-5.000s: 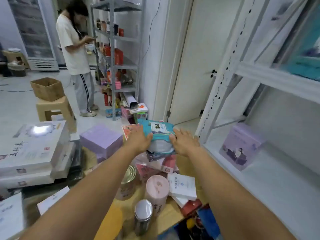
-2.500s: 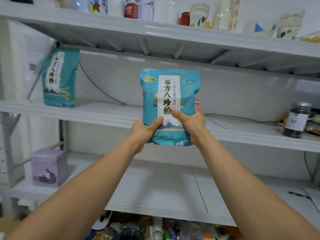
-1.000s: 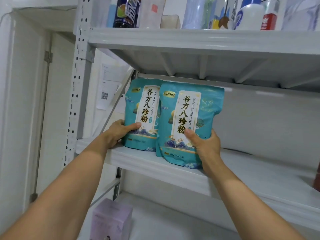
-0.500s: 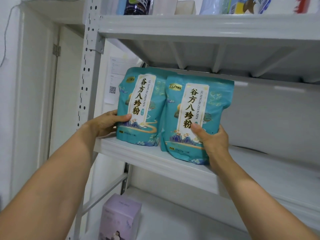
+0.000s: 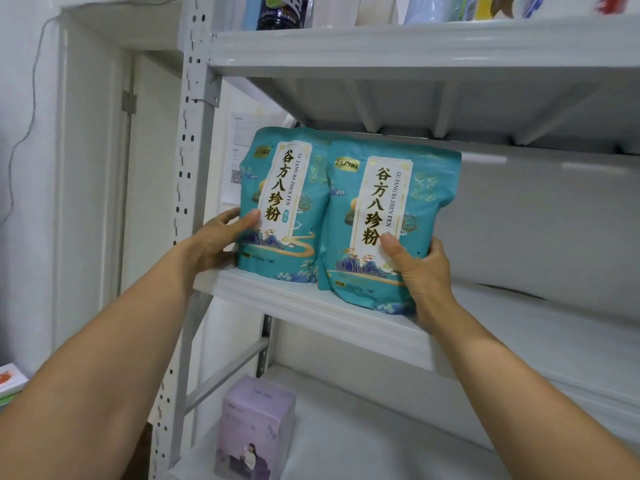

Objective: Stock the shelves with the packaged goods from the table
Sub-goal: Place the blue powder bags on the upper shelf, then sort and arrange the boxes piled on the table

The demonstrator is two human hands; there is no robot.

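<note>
Two teal pouches with white Chinese labels stand side by side at the left end of the middle shelf. My left hand grips the left pouch at its lower left edge, thumb on the front. My right hand holds the right pouch at its lower right corner, thumb on the label. The right pouch overlaps the left one slightly and its base rests on the shelf near the front edge.
A lilac box stands on the lower shelf. Bottles and containers line the top shelf. The perforated upright post is at left, a door beyond it. The middle shelf extends right.
Over five seconds the pouch came from the table up to the shelf beside the first pouch. In the last half second it settled lower; both hands stay on the pouches.
</note>
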